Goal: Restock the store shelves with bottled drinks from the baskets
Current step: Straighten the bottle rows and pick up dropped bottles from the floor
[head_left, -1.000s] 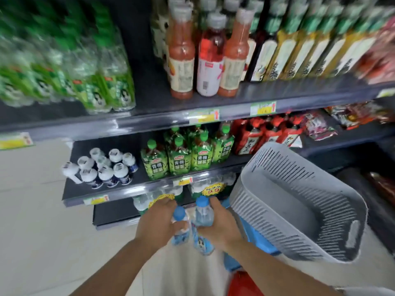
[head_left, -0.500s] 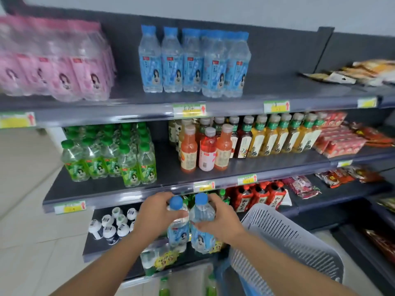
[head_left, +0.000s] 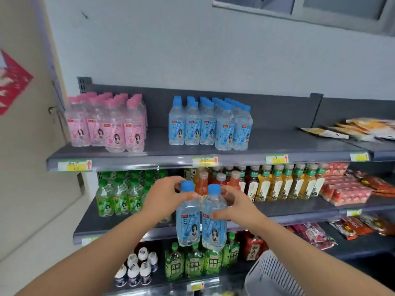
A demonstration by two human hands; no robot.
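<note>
Left hand (head_left: pixel 164 196) clamped left blue-cap bottle (head_left: pixel 188 214), right hand (head_left: pixel 237 207) clamped right blue-cap bottle (head_left: pixel 214 218), touching, near shelves (head_left: pixel 256 149)

Two clear bottles, the left bottle (head_left: pixel 188 214) and the right bottle (head_left: pixel 214 218), have blue caps and blue labels with a drawn figure, and they are upright, side by side and touching, in the air in front of the middle shelf (head_left: pixel 299 210). Each one is held near its neck. On the top shelf (head_left: pixel 267 146) stands a group of the same blue bottles (head_left: pixel 209 124), upright and close together, and a grey basket (head_left: pixel 271 276) with slotted walls is at the lower right.
</note>
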